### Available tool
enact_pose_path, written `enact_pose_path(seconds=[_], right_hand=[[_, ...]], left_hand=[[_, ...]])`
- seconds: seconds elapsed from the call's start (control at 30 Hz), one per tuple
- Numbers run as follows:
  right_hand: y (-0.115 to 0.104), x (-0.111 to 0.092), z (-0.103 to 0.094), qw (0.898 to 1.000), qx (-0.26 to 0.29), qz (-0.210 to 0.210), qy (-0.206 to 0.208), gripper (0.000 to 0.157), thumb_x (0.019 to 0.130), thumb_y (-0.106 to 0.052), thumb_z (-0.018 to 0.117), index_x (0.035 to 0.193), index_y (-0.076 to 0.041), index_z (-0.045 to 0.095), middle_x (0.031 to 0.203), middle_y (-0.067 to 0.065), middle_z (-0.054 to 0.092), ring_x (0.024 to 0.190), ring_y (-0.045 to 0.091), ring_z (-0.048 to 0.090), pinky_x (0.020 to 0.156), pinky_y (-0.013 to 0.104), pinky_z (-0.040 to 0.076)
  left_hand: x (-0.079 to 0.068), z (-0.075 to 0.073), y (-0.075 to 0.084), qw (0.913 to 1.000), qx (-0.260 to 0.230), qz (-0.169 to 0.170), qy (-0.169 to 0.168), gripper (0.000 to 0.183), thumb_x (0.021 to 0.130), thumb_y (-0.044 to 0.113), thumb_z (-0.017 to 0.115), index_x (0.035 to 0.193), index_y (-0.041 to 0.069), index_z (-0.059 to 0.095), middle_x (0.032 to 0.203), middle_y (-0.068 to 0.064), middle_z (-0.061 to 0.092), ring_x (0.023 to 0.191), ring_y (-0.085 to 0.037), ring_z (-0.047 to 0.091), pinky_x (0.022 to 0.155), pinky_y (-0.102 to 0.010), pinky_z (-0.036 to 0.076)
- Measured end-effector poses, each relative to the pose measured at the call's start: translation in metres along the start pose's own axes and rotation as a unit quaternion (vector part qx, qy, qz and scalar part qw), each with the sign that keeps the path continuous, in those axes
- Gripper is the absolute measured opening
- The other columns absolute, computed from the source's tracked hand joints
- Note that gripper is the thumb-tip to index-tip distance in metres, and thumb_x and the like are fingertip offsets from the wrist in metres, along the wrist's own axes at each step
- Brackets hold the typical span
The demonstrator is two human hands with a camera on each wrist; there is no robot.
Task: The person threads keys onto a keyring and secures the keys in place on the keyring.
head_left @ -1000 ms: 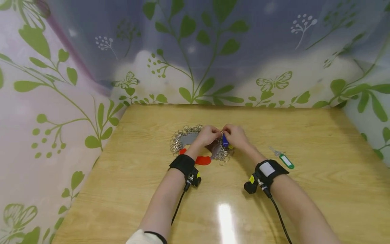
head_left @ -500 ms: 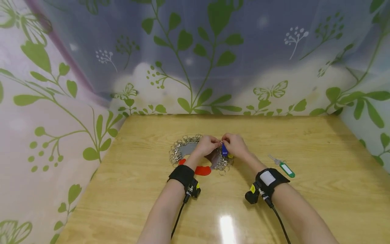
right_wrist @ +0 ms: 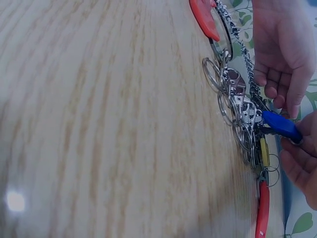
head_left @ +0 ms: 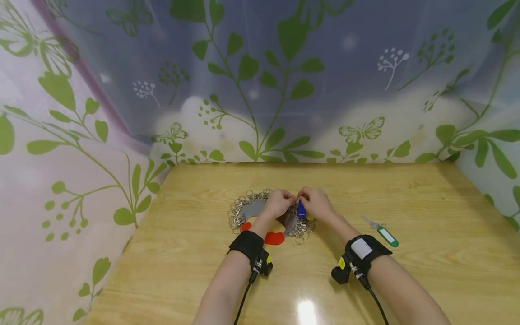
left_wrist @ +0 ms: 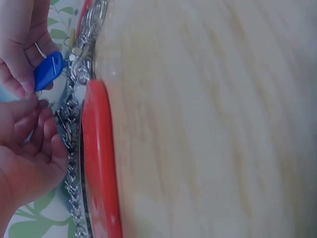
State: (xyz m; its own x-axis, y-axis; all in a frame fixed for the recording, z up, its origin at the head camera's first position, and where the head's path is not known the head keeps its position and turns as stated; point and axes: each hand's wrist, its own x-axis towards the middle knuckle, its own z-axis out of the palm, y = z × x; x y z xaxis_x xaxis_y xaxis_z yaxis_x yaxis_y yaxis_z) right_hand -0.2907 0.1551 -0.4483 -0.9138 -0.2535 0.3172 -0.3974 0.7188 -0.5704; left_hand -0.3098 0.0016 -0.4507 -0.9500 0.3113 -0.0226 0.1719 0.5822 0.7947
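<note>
The right hand [head_left: 316, 202] grips a blue key tag [head_left: 302, 210] between thumb and fingers, and the tag lies at about 3 o'clock of a curved grey plate [head_left: 253, 210] on the wooden table [head_left: 195, 271]. The left hand [head_left: 279, 204] reaches over the plate, fingers curled, with its thumb and forefinger meeting the right fingertips at the plate's 2 o'clock, next to the blue key tag; whether they pinch any metal there I cannot tell. Split rings and small clasps [head_left: 237, 212] crowd the plate's rim from 8 o'clock over 12 and down to 4. One red piece [head_left: 274, 238] sits at the plate's 6 o'clock, and another shows at 8, partly behind the left forearm. Just below the blue tag, a yellow tag [right_wrist: 264, 151] hangs among the rings. Well apart, at 4 o'clock from the right hand, lies a green key tag [head_left: 387, 235], its key [head_left: 370, 222] pointing to 10 o'clock. Black straps [head_left: 247, 244] wrap both wrists.
</note>
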Motion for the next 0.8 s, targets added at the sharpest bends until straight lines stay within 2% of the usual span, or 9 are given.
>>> enact_pose_path(seconds=[0.17,0.6,0.8], right_hand=[[0.0025,-0.0028,0.0026,1.000,0.005,0.019,0.001,0.007,0.087,-0.004,0.058,0.086,-0.001,0.064,0.077,0.007,0.065,0.065,0.018,0.054,0.061,0.033,0.044],[0.0022,-0.0043,0.0046,1.000,-0.006,0.000,-0.001,0.005,0.087,-0.005,0.060,0.087,-0.003,0.065,0.078,0.007,0.065,0.063,0.016,0.054,0.058,0.032,0.043],[0.0007,-0.0021,0.0016,1.000,0.001,0.000,0.007,0.006,0.087,-0.004,0.059,0.087,-0.002,0.065,0.079,0.009,0.066,0.064,0.018,0.056,0.059,0.033,0.044]], left_hand=[[-0.0023,0.0025,-0.0029,0.9998,0.008,0.013,-0.013,0.018,0.091,0.016,0.061,0.094,0.004,0.074,0.084,-0.005,0.065,0.060,-0.010,0.047,0.053,-0.020,0.035],[-0.0007,0.0046,-0.0009,0.9996,-0.008,-0.019,0.021,0.019,0.091,0.016,0.060,0.094,0.003,0.074,0.088,-0.007,0.068,0.064,-0.012,0.053,0.054,-0.021,0.039],[0.0013,0.0035,-0.0019,0.9996,-0.005,0.004,0.026,0.017,0.089,0.016,0.064,0.092,0.002,0.074,0.087,-0.008,0.068,0.064,-0.011,0.053,0.054,-0.020,0.039]])
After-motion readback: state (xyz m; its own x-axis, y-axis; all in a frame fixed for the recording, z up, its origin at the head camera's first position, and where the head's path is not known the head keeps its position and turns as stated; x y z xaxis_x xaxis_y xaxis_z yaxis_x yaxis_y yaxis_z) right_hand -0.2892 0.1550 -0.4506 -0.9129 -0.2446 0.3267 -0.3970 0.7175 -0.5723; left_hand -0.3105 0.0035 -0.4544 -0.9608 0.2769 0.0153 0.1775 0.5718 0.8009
